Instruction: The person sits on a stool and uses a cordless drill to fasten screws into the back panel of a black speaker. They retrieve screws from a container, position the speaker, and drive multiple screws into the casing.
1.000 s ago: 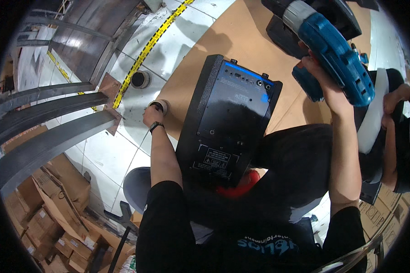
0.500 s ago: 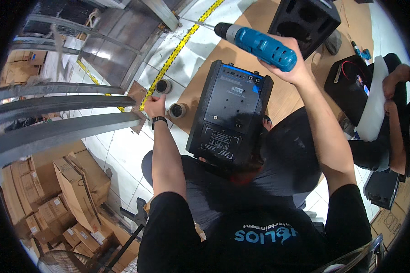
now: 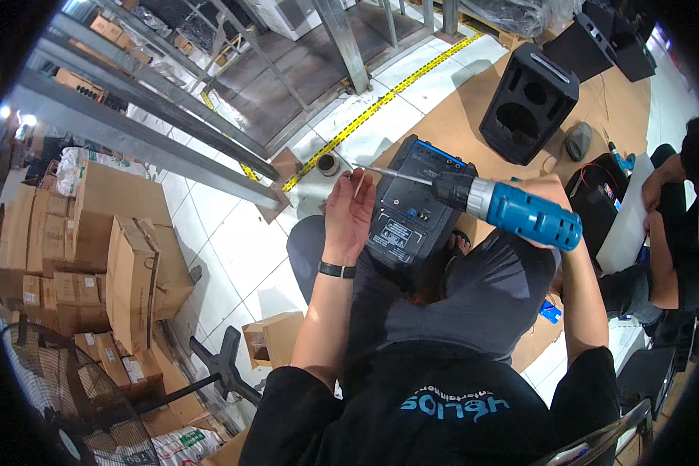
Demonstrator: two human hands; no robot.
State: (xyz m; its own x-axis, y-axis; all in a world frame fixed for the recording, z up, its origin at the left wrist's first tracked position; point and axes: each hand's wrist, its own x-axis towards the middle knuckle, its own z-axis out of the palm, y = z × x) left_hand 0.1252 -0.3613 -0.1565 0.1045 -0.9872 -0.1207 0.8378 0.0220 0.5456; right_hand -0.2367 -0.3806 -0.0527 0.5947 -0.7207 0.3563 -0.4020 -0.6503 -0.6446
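Note:
My right hand (image 3: 550, 194) grips a blue cordless drill (image 3: 524, 211), held level above my lap, its long bit pointing left. Close to the bit's tip is my left hand (image 3: 351, 213), palm up with fingers curled together; whatever small thing they may hold is too fine to make out. Below the bit, between my legs, a black speaker box (image 3: 400, 233) lies with its panel of sockets and labels facing up. Beyond my left fingertips a small round tub (image 3: 328, 165) stands on the white tiles.
An open black speaker cabinet (image 3: 516, 116) stands on brown cardboard (image 3: 458, 116) ahead. Metal posts (image 3: 186, 140) rise at left, beside yellow-black floor tape (image 3: 380, 101). Cardboard boxes (image 3: 136, 287) and a fan (image 3: 70, 388) are at lower left. A co-worker's hands (image 3: 654, 206) are at right.
My left hand has come from the round tubs by the post to the bit's tip. The drill has come nearer to me, now over the speaker box. The view has shifted.

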